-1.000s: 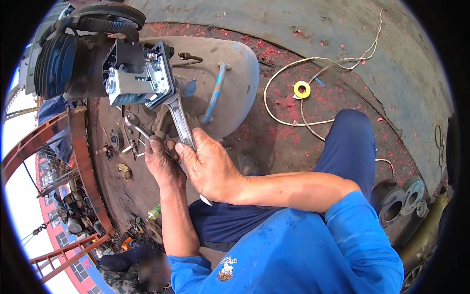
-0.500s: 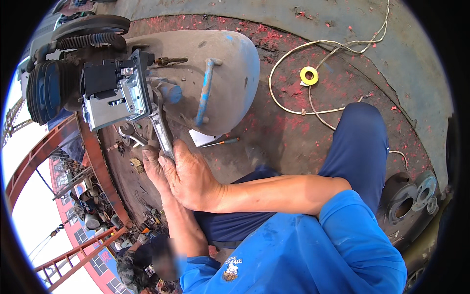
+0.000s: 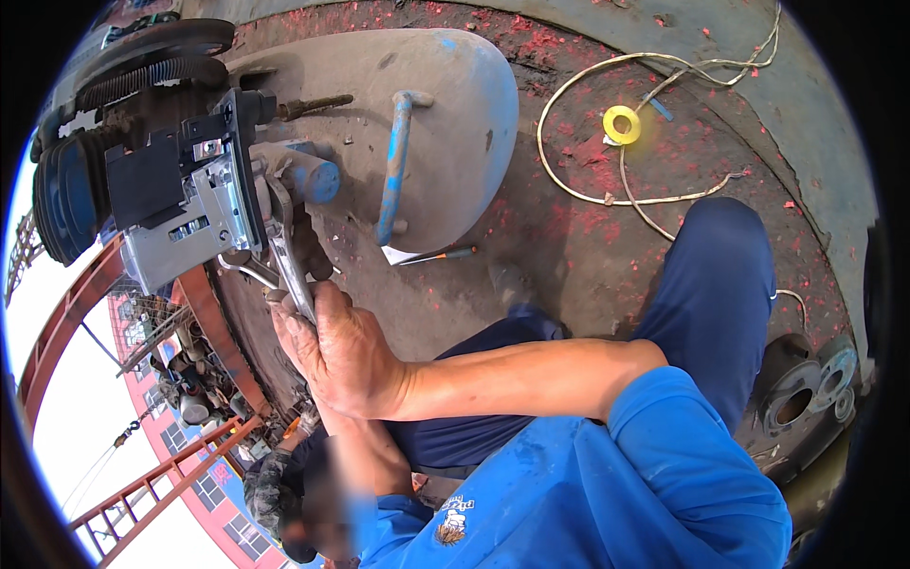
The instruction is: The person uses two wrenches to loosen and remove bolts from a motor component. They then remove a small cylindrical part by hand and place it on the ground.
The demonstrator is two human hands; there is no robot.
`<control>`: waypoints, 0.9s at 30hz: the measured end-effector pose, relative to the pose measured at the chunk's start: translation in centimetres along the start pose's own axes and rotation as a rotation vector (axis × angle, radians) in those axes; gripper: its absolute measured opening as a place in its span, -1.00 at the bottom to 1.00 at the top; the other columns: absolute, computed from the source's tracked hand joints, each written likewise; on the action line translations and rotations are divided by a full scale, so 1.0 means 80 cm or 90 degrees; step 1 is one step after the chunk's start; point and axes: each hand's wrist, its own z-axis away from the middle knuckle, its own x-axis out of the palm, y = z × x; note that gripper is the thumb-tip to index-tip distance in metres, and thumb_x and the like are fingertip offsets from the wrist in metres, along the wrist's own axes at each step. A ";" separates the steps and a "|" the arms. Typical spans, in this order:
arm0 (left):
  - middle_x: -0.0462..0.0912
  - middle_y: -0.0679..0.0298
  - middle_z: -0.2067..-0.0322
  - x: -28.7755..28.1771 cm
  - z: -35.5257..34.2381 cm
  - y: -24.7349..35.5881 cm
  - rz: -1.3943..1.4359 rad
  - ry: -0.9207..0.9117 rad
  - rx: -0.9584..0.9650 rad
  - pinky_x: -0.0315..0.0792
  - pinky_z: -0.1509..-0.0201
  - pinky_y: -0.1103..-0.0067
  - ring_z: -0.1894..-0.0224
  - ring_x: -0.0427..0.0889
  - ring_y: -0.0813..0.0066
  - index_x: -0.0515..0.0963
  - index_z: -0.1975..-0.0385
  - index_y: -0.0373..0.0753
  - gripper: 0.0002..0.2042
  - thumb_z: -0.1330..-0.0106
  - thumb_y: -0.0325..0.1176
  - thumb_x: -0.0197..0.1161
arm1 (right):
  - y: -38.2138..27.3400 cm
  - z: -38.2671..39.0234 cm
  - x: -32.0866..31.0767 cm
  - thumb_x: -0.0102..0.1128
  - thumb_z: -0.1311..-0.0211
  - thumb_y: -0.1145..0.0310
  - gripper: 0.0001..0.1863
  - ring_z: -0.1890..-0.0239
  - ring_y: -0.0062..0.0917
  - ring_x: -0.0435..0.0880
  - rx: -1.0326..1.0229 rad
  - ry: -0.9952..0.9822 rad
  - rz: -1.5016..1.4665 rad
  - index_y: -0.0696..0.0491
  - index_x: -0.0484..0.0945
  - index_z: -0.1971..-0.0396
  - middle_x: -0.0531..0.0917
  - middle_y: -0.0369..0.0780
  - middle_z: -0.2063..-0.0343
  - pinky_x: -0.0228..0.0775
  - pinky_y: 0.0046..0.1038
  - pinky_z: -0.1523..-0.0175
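Observation:
My right hand (image 3: 362, 356) is closed round the handle of a combination wrench (image 3: 288, 266). The wrench's head sits at a fitting beside the bracket of a black-and-silver switch box (image 3: 180, 228). My left hand (image 3: 296, 334) lies against the right one, its fingers closed and partly covered. It appears to grip a second wrench (image 3: 254, 269), whose shaft runs from its fingers toward the underside of the box. The box is mounted on a dusty blue air compressor tank (image 3: 445, 133) with a blue pipe handle (image 3: 396, 171). A dark shape behind the first wrench cannot be made out.
A screwdriver (image 3: 455, 253) lies by white paper near the tank. Farther right are a yellow tape roll (image 3: 622, 124) and a looped pale cable (image 3: 545, 156). Round metal parts (image 3: 796, 403) lie beyond my knee. Another person (image 3: 275, 493) is at lower left.
The tank and switch box sit farther left in view and the ground items farther right, as the view shifted. Both hands remain at the wrenches, which have shifted slightly left.

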 end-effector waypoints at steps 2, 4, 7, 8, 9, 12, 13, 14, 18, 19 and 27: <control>0.61 0.18 0.11 -0.017 -0.004 -0.020 -0.472 0.052 0.252 0.43 0.08 0.59 0.16 0.57 0.45 0.43 -0.20 -0.33 -0.65 -0.46 -0.39 -0.01 | 0.004 0.003 0.010 0.20 -0.27 0.20 -0.67 0.54 0.03 0.60 -0.041 0.026 0.000 0.17 0.36 0.29 0.54 0.04 0.64 0.40 -0.07 0.47; 0.55 0.15 0.00 -0.033 -0.008 -0.017 -0.563 0.061 0.205 0.39 -0.07 0.54 0.03 0.54 0.42 0.38 -0.23 -0.33 -0.63 -0.49 -0.36 -0.06 | 0.004 0.003 0.015 0.20 -0.27 0.20 -0.67 0.54 0.02 0.60 -0.095 0.068 -0.020 0.16 0.36 0.29 0.54 0.02 0.64 0.40 -0.07 0.46; 0.43 0.07 -0.22 -0.047 -0.024 0.001 -0.217 -0.038 -0.077 0.30 -0.28 0.50 -0.20 0.47 0.38 0.27 -0.31 -0.33 -0.58 -0.55 -0.28 -0.17 | -0.002 -0.001 0.005 0.18 -0.27 0.23 -0.68 0.54 0.00 0.61 -0.027 0.014 -0.030 0.17 0.34 0.28 0.55 0.02 0.63 0.41 -0.07 0.45; 0.44 0.06 -0.22 -0.053 -0.030 -0.004 -0.180 -0.097 -0.033 0.30 -0.25 0.51 -0.18 0.47 0.38 0.28 -0.32 -0.32 -0.58 -0.55 -0.28 -0.18 | 0.001 -0.001 0.006 0.17 -0.27 0.24 -0.69 0.54 0.00 0.61 -0.031 0.001 -0.046 0.17 0.34 0.27 0.55 0.02 0.63 0.41 -0.08 0.45; 0.44 0.06 -0.21 -0.055 -0.035 -0.007 -0.143 -0.156 0.010 0.31 -0.23 0.52 -0.16 0.48 0.38 0.28 -0.32 -0.31 -0.57 -0.55 -0.28 -0.19 | 0.008 -0.001 0.007 0.16 -0.27 0.26 -0.70 0.54 -0.01 0.62 -0.034 -0.010 -0.062 0.18 0.33 0.26 0.56 0.02 0.62 0.42 -0.08 0.45; 0.52 0.13 -0.11 -0.023 -0.027 0.008 0.488 -0.124 -0.209 0.38 -0.17 0.53 -0.06 0.54 0.38 0.35 -0.25 -0.35 -0.62 -0.53 -0.34 -0.12 | 0.007 0.000 0.011 0.13 -0.27 0.27 -0.71 0.54 -0.03 0.63 -0.037 -0.008 -0.034 0.17 0.32 0.24 0.57 0.01 0.62 0.42 -0.10 0.46; 0.58 0.17 -0.04 -0.011 -0.014 0.019 0.735 -0.074 -0.272 0.42 -0.14 0.53 -0.03 0.57 0.38 0.39 -0.21 -0.35 -0.65 -0.53 -0.37 -0.09 | 0.002 0.005 0.015 0.13 -0.27 0.28 -0.72 0.54 -0.03 0.63 -0.035 -0.014 -0.017 0.16 0.32 0.23 0.57 0.01 0.61 0.43 -0.11 0.46; 0.58 0.17 -0.04 0.000 -0.015 0.019 0.800 -0.062 -0.290 0.43 -0.13 0.54 -0.02 0.57 0.39 0.39 -0.21 -0.36 -0.65 -0.52 -0.37 -0.07 | 0.004 0.004 0.018 0.14 -0.27 0.26 -0.70 0.53 -0.02 0.63 -0.051 -0.001 -0.018 0.15 0.32 0.22 0.58 0.02 0.61 0.43 -0.10 0.45; 0.59 0.17 -0.01 -0.021 -0.041 0.006 0.489 -0.142 -0.214 0.45 -0.09 0.54 0.02 0.58 0.40 0.39 -0.21 -0.37 -0.63 -0.49 -0.34 -0.01 | 0.007 -0.003 0.022 0.11 -0.30 0.27 -0.72 0.51 0.01 0.63 -0.079 0.028 -0.056 0.15 0.31 0.22 0.58 0.03 0.59 0.43 -0.07 0.42; 0.60 0.17 -0.01 -0.028 -0.047 0.002 0.394 -0.158 -0.187 0.46 -0.08 0.54 0.03 0.59 0.41 0.39 -0.21 -0.37 -0.62 -0.49 -0.33 0.01 | 0.002 -0.003 0.019 0.09 -0.32 0.29 -0.74 0.51 0.01 0.63 -0.077 0.026 -0.074 0.16 0.31 0.22 0.58 0.03 0.60 0.42 -0.06 0.42; 0.62 0.18 0.04 -0.053 -0.060 -0.003 0.202 -0.224 -0.150 0.50 0.02 0.55 0.10 0.61 0.44 0.38 -0.21 -0.40 -0.56 -0.43 -0.27 0.14 | 0.007 -0.004 0.007 0.03 -0.36 0.36 -0.80 0.56 0.01 0.61 -0.112 0.011 -0.108 0.16 0.29 0.20 0.59 0.01 0.61 0.43 -0.06 0.44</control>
